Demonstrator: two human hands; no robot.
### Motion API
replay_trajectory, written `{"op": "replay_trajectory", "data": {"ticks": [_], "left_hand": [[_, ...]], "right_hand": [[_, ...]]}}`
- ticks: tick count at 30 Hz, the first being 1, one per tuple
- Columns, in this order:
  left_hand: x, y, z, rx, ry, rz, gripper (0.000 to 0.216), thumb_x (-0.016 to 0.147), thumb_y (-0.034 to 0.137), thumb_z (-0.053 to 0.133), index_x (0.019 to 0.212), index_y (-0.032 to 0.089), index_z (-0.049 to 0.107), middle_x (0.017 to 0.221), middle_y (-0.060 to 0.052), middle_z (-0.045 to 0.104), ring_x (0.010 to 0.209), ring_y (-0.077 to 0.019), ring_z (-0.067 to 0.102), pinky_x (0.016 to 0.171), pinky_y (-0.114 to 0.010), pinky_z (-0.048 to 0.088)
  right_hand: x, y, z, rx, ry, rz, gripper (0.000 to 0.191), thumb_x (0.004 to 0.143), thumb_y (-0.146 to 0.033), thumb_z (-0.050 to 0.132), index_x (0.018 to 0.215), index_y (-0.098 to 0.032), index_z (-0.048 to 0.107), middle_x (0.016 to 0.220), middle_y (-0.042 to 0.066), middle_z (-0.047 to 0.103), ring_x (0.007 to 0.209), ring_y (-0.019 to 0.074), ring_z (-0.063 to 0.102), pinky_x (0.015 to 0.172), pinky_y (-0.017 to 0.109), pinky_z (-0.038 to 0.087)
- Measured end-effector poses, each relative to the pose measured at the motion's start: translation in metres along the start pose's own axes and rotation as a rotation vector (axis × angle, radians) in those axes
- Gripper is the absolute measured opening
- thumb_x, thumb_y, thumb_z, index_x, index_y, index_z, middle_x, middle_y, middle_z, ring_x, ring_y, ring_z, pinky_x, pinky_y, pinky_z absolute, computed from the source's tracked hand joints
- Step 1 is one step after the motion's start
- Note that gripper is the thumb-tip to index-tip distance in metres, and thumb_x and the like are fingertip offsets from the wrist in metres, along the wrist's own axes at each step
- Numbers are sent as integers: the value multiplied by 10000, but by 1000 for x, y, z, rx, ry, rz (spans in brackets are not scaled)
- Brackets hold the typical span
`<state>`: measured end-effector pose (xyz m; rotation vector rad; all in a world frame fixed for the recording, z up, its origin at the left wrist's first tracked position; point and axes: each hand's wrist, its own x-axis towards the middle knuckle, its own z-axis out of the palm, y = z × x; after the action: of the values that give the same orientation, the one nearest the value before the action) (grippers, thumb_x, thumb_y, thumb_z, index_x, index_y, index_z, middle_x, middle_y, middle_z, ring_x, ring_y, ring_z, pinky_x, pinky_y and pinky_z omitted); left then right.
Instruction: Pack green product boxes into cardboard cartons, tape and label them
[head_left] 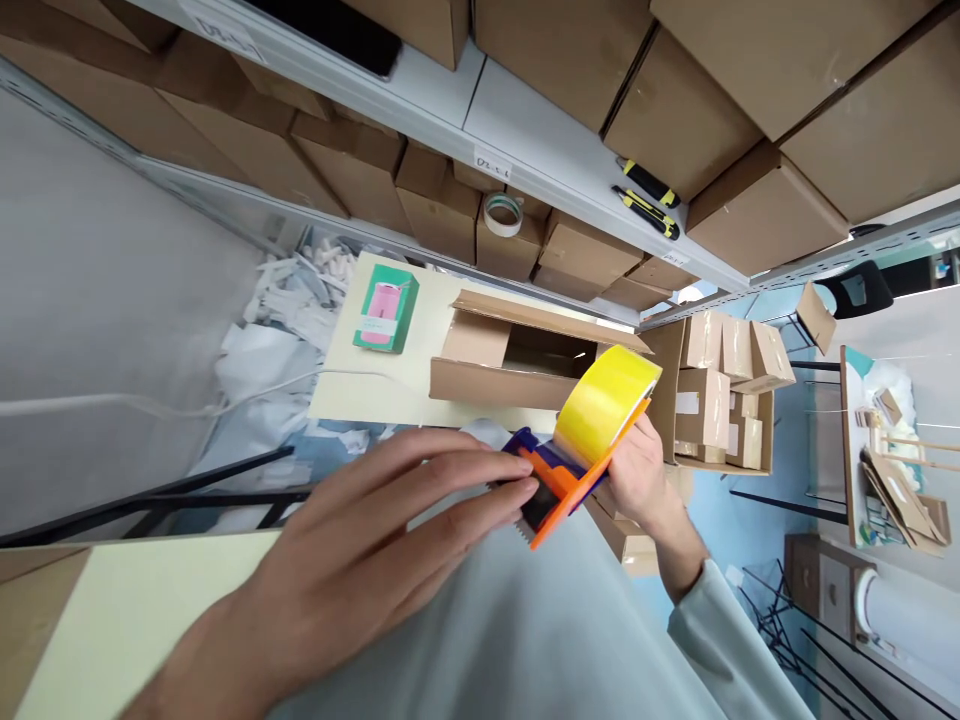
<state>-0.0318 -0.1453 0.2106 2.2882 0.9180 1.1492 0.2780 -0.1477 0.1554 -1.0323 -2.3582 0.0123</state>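
My right hand (637, 470) is closed round a tape dispenser (559, 480) with an orange and dark blue body, a toothed cutter and a roll of yellow tape (609, 400). The fingertips of my left hand (390, 530) rest on the dispenser's cutter end. Its fingers are fairly straight and close together, and the thumb is hidden behind them. Just beyond the dispenser, an open cardboard box (495, 385) lies on the pale table (352, 390), its long flaps spread and its inside dark. To its left lies a green box with a pink panel (386, 310).
A shelf (540, 150) crosses above the table, holding cardboard boxes and two yellow-black utility knives (649, 205). A tape roll (502, 214) sits below it. A large carton (761, 440) of small boxes stands at right. White scraps (277, 320) lie left, near a white cable (150, 408).
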Motion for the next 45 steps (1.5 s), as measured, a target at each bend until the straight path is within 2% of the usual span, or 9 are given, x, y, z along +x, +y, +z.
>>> {"op": "replay_trajectory", "data": {"ticks": [4, 14, 19, 22, 26, 33, 39, 42, 45], "left_hand": [[-3, 3, 5, 23, 4, 21, 546, 960, 9, 655, 1398, 323, 736, 1223, -17, 849, 1105, -214, 793, 982, -374, 705], [-13, 9, 5, -2, -29, -27, 652, 977, 23, 646, 1544, 345, 645, 1196, -24, 844, 1041, -221, 790, 938, -391, 709], [-24, 9, 2, 85, -31, 8, 453, 987, 42, 579, 1332, 280, 751, 1222, -62, 817, 1131, -244, 758, 971, -408, 693], [-27, 7, 1, 86, 18, -20, 460, 948, -20, 590, 1244, 291, 754, 1185, -50, 809, 1059, -218, 756, 906, -375, 675], [-26, -3, -5, 34, 62, -115, 401, 968, -44, 573, 1140, 291, 712, 1034, -9, 789, 844, -158, 713, 769, -314, 612], [-29, -28, -5, -164, 80, -413, 50, 1064, 276, 644, 1033, 279, 683, 964, 16, 759, 885, -164, 730, 800, -300, 598], [-29, -40, 1, -288, 167, -697, 186, 993, 442, 723, 843, 333, 740, 864, 82, 775, 755, -150, 716, 775, -263, 589], [-36, -50, -14, -315, 136, -816, 232, 920, 537, 763, 777, 354, 765, 840, 94, 781, 732, -159, 717, 708, -257, 581], [-50, -71, -36, -270, 268, -1003, 217, 831, 561, 850, 819, 351, 794, 873, 72, 772, 777, -185, 712, 738, -277, 611]], "right_hand": [[-5, 5, -4, 9, -25, -6, 320, 1127, -155, 487, 938, -249, 728, 823, 54, 727, 797, 239, 682, 862, 431, 568], [3, 3, -12, 6, -71, -84, 322, 1121, -124, 498, 869, -249, 655, 756, 24, 661, 702, 208, 581, 757, 382, 494], [26, -9, -18, -48, -72, -170, 394, 1113, -72, 433, 790, -249, 572, 685, 16, 598, 657, 192, 501, 667, 351, 439], [31, -12, -25, -52, -116, -204, 357, 1087, -49, 466, 807, -252, 550, 673, 6, 579, 652, 194, 494, 675, 349, 446], [30, -10, -45, -67, -251, -175, 309, 1053, -22, 456, 881, -264, 543, 695, -4, 578, 657, 205, 498, 716, 348, 506], [47, -1, -70, -24, -544, -68, 141, 1123, -290, 554, 987, -252, 544, 804, 44, 676, 764, 245, 651, 815, 399, 597], [76, -8, -71, 8, -809, 35, 230, 1156, -407, 518, 1037, -218, 571, 908, 110, 744, 843, 285, 717, 790, 423, 591], [90, -11, -85, 62, -1049, 140, 313, 1156, -504, 534, 1031, -222, 581, 899, 88, 743, 795, 268, 718, 696, 375, 547], [104, -1, -107, 65, -1206, 272, 416, 1138, -609, 531, 973, -231, 583, 818, 54, 710, 670, 231, 678, 613, 337, 476]]}}
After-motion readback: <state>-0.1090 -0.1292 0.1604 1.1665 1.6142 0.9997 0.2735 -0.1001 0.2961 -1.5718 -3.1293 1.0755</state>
